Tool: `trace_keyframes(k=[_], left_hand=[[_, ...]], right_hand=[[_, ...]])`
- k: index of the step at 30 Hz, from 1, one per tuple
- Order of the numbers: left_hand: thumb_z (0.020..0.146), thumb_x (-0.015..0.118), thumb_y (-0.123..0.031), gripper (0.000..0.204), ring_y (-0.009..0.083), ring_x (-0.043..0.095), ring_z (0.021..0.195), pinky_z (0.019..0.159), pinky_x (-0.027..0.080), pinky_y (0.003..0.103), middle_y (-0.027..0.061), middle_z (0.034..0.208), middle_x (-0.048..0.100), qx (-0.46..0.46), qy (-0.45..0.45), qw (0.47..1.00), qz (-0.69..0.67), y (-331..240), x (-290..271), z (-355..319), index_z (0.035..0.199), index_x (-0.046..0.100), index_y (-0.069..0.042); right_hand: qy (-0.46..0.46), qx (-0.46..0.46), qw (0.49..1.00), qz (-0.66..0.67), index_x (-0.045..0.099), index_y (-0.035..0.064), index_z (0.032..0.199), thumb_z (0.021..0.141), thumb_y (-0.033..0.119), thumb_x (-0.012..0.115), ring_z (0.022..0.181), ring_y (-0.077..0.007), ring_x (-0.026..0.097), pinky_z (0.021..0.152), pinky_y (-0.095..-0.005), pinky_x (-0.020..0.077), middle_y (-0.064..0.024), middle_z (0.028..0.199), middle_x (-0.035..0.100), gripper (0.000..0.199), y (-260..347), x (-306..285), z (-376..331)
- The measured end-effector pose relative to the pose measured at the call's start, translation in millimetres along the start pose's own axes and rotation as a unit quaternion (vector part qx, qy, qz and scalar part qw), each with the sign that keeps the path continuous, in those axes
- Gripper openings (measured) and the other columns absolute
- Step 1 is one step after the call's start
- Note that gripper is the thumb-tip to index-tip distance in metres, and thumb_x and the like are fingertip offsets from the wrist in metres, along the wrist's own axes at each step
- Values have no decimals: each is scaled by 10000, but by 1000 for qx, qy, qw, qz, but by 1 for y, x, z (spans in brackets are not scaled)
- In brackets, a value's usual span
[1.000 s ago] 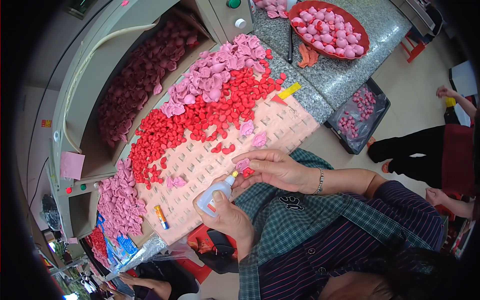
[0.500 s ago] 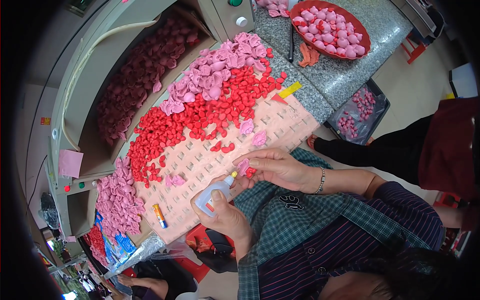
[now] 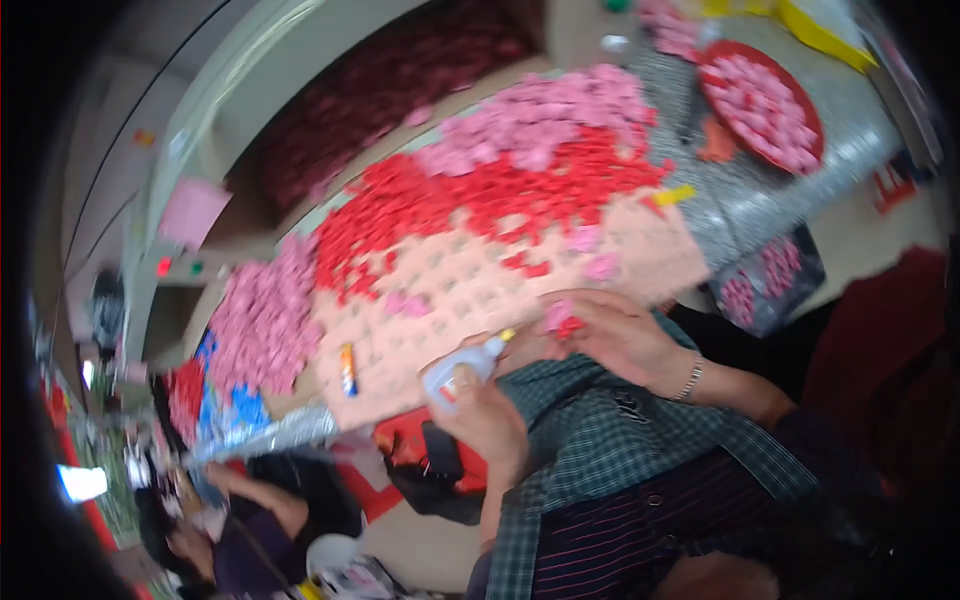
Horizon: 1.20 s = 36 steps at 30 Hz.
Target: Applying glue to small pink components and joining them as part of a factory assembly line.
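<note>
My left hand [image 3: 487, 410] grips a small clear glue bottle [image 3: 458, 369] with a yellow tip, its nozzle aimed toward my right hand. My right hand [image 3: 612, 335] pinches small pink and red flower pieces [image 3: 560, 319] at the near edge of a pale pink gridded tray [image 3: 470, 290]. Heaps of red pieces [image 3: 480, 195] and pink pieces [image 3: 545, 120] cover the far half of the tray. The picture is blurred by motion.
Another pink heap [image 3: 262, 325] lies left of the tray, with a small orange tube [image 3: 347, 368] near it. A red round bowl [image 3: 765, 100] of pink pieces stands far right. A dark crate [image 3: 765, 285] sits on the floor at right. A person [image 3: 240, 530] sits at lower left.
The view has swung and blurred. Both hands keep the same hold, the bottle tip still near the pieces in my right hand. The person at the right has moved closer.
</note>
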<state>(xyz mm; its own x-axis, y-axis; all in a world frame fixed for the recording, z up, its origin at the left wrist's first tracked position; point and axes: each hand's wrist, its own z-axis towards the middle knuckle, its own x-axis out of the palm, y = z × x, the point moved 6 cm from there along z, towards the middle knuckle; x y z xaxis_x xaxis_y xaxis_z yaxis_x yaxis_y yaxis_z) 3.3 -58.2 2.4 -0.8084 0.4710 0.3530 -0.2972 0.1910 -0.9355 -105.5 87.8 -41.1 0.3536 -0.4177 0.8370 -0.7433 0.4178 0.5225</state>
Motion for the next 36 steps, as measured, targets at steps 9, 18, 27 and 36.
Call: trace_keyframes(k=[9, 18, 27, 36], left_hand=[[943, 575, -92, 257, 323, 666, 897, 775, 603, 385, 253, 1029, 641, 118, -238, 964, 10, -50, -109, -13, 1116, 451, 53], [967, 624, -248, 337, 226, 687, 644, 557, 571, 294, 178, 862, 670, 216, -404, 870, 185, -95, -246, 28, 1066, 510, 54], [954, 643, -268, 365, 211, 690, 608, 496, 533, 272, 172, 827, 677, 196, -399, 875, 190, -101, -295, 109, 1060, 495, 48], [940, 659, -206, 355, 167, 656, 589, 498, 518, 243, 149, 867, 645, 160, -383, 873, 258, -102, -300, 132, 1107, 481, 52]], right_hand=[[69, 46, 993, -84, 502, -34, 1345, 1024, 219, 520, 1016, -268, 658, 865, -348, 528, -200, 1180, 646, 409, -21, 49, 27], [160, 161, 961, -156, 538, -22, 1312, 1031, 167, 513, 1070, -222, 653, 952, -336, 511, -151, 1164, 659, 340, -107, 98, 85], [178, 133, 966, -133, 530, -45, 1308, 1027, 154, 514, 1101, -246, 639, 1011, -392, 497, -171, 1164, 647, 344, -118, 95, 92], [173, 158, 965, -121, 511, -59, 1314, 1022, 199, 531, 1124, -292, 627, 1029, -418, 485, -193, 1171, 637, 390, -117, 92, 97]])
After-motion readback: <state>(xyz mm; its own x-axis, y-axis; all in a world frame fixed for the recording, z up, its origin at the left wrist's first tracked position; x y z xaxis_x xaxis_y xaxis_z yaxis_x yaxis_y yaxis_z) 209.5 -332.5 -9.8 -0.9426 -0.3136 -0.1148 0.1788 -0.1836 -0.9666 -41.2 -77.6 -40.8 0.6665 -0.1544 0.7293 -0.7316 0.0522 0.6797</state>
